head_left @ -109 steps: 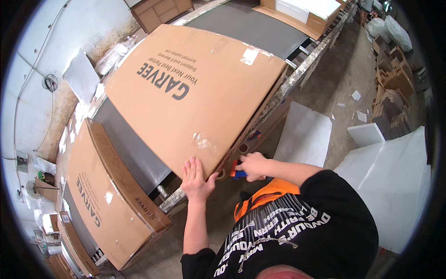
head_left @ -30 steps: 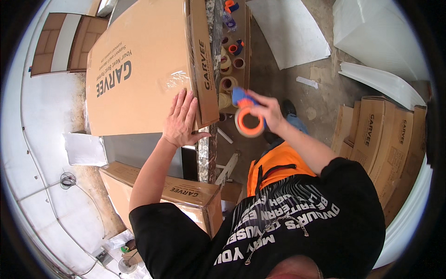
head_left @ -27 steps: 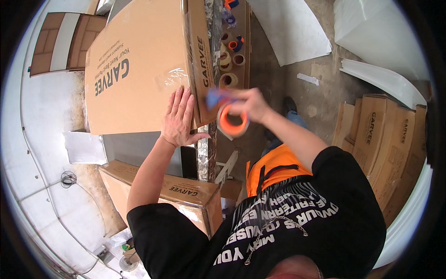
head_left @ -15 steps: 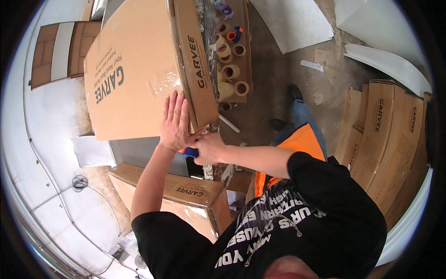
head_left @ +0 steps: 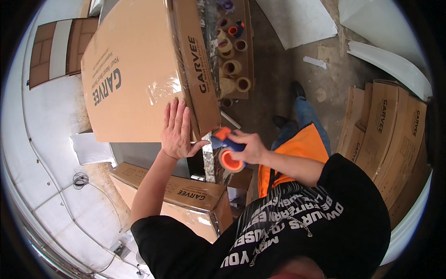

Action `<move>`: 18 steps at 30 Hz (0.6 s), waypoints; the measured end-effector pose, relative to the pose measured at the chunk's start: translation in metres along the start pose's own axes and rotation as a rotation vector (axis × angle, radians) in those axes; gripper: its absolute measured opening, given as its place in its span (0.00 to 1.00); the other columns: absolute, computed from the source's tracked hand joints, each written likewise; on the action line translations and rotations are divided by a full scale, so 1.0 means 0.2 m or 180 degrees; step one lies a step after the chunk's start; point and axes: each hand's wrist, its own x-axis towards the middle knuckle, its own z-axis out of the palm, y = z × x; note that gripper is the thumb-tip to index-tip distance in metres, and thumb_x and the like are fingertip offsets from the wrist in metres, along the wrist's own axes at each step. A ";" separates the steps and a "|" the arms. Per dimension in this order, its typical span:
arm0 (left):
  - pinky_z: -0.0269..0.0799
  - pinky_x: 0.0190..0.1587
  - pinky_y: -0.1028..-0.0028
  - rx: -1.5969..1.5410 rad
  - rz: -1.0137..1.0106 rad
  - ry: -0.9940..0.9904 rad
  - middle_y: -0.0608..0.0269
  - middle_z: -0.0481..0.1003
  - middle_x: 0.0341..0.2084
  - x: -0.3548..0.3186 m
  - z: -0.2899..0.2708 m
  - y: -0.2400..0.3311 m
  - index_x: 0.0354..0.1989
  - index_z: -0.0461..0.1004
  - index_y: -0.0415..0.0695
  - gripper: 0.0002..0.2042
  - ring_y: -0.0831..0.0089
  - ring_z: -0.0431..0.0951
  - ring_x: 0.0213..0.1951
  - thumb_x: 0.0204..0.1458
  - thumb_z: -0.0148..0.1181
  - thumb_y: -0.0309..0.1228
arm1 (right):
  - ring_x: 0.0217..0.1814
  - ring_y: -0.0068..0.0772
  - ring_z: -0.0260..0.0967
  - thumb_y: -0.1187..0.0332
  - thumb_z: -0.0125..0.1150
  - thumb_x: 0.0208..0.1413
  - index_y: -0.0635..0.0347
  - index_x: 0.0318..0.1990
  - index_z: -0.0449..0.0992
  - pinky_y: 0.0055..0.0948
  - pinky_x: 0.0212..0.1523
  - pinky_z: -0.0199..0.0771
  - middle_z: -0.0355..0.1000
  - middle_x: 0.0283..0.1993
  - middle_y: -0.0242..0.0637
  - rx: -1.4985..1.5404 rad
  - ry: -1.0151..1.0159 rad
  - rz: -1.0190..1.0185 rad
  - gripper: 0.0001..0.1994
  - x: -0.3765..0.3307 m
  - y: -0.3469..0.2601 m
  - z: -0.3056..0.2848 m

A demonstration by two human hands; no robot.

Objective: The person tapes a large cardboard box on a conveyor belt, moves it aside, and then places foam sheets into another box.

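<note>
A large cardboard box (head_left: 134,79) lies in front of me, with clear tape shining along its right edge. My left hand (head_left: 175,135) is flat on its top by the near right corner, fingers stretched out and the thumb pointing towards the right. Just right of that corner, my right hand (head_left: 253,148) grips a blue and orange tape dispenser (head_left: 228,142) by its handle. The dispenser's orange hub faces me and its head is close to the box corner. Whether tape runs from it to the box is too small to tell.
A ledge beyond the box's right side carries several tape rolls (head_left: 231,68) and another tape dispenser (head_left: 236,29). A second taped box (head_left: 179,190) stands nearer me. Flat cartons (head_left: 390,135) lean at the right. White sheets (head_left: 297,21) lie on the floor.
My right hand, holding the tape dispenser, has moved right, away from beneath my left hand at the box corner. My left hand stays pressed on the box.
</note>
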 end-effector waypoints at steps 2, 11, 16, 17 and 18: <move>0.43 0.67 0.40 0.0017 0.0124 0.0104 0.33 0.52 0.66 0.01 -0.03 0.01 0.68 0.48 0.31 0.51 0.35 0.51 0.68 0.50 0.52 0.65 | 0.44 0.48 0.76 0.58 0.66 0.37 0.62 0.52 0.77 0.35 0.48 0.77 0.75 0.49 0.47 -0.0336 0.0297 0.0291 0.30 0.09 -0.13 0.14; 0.42 0.73 0.55 0.0680 0.1547 -0.1027 0.70 0.67 0.62 0.16 -0.01 0.00 0.57 0.73 0.58 0.27 0.65 0.61 0.66 0.43 0.59 0.42 | 0.50 0.48 0.73 0.50 0.64 0.35 0.40 0.52 0.77 0.43 0.46 0.75 0.71 0.54 0.39 -0.2086 -0.2592 -0.0684 0.30 0.26 -0.29 -0.30; 0.50 0.71 0.56 -0.0056 0.1721 -0.2269 0.57 0.76 0.51 0.43 -0.09 -0.01 0.52 0.75 0.42 0.29 0.59 0.72 0.58 0.51 0.56 0.54 | 0.45 0.44 0.76 0.59 0.70 0.33 0.52 0.46 0.80 0.34 0.45 0.76 0.75 0.48 0.38 -0.2063 -0.0670 -0.0452 0.26 0.28 -0.37 -1.23; 0.51 0.70 0.56 -0.0144 0.1556 -0.2635 0.55 0.76 0.51 0.53 -0.16 -0.01 0.51 0.76 0.40 0.31 0.59 0.73 0.57 0.52 0.54 0.57 | 0.44 0.42 0.76 0.63 0.70 0.33 0.57 0.47 0.79 0.29 0.46 0.75 0.76 0.46 0.39 -0.1784 -0.0210 -0.0302 0.26 0.33 -0.47 -1.36; 0.53 0.69 0.55 -0.0238 0.1377 -0.3001 0.52 0.76 0.51 0.64 -0.23 -0.01 0.49 0.76 0.37 0.33 0.60 0.73 0.57 0.53 0.53 0.59 | 0.44 0.37 0.76 0.66 0.69 0.34 0.62 0.48 0.78 0.26 0.47 0.74 0.76 0.46 0.40 -0.1659 0.0213 -0.0253 0.26 0.39 -0.43 -1.49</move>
